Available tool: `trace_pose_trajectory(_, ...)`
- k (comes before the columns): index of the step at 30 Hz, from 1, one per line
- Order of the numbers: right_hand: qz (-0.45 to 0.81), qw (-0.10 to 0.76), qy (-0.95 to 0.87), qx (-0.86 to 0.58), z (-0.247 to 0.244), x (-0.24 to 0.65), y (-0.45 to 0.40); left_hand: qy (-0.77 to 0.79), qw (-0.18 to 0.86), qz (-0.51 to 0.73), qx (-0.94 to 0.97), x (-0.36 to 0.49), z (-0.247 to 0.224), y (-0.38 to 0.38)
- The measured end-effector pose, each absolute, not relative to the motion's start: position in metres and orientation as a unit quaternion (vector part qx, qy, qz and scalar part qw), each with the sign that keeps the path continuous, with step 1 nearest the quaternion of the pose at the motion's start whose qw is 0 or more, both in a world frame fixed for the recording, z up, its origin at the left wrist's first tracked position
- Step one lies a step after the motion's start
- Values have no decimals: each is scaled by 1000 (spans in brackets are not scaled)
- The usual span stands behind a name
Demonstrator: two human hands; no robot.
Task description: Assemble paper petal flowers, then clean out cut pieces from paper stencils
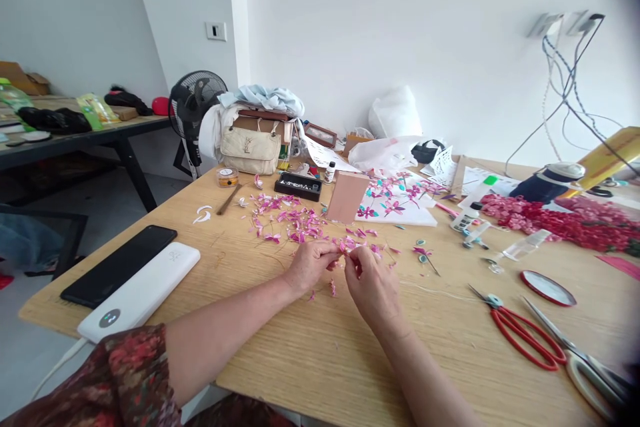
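Two hands, one pink flower piece
Left hand and right hand fingers pinch it; two scissors on the counter.

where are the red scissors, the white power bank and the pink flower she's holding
red scissors (523, 328), head view, on the red handle loops
white power bank (143, 290), head view, middle of its top face
pink flower (345, 246), head view, on the petals between the fingertips of both hands

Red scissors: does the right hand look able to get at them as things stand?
Probably yes. The red scissors lie uncovered on the table, right of the right hand, with bare wood between; that hand is pinching a pink petal.
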State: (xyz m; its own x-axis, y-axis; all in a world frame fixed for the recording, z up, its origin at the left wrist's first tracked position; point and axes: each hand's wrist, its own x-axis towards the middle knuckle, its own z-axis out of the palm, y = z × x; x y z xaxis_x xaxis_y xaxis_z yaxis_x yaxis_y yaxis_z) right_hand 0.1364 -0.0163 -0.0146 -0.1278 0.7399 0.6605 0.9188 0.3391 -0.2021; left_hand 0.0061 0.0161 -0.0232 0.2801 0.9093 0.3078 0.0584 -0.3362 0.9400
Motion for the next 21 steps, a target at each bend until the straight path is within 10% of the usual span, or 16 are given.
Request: trace_pose_trajectory(21, -273, 337, -746, -505, -9, 130, -21, 378, 462, 487, 637, 10, -15, 10)
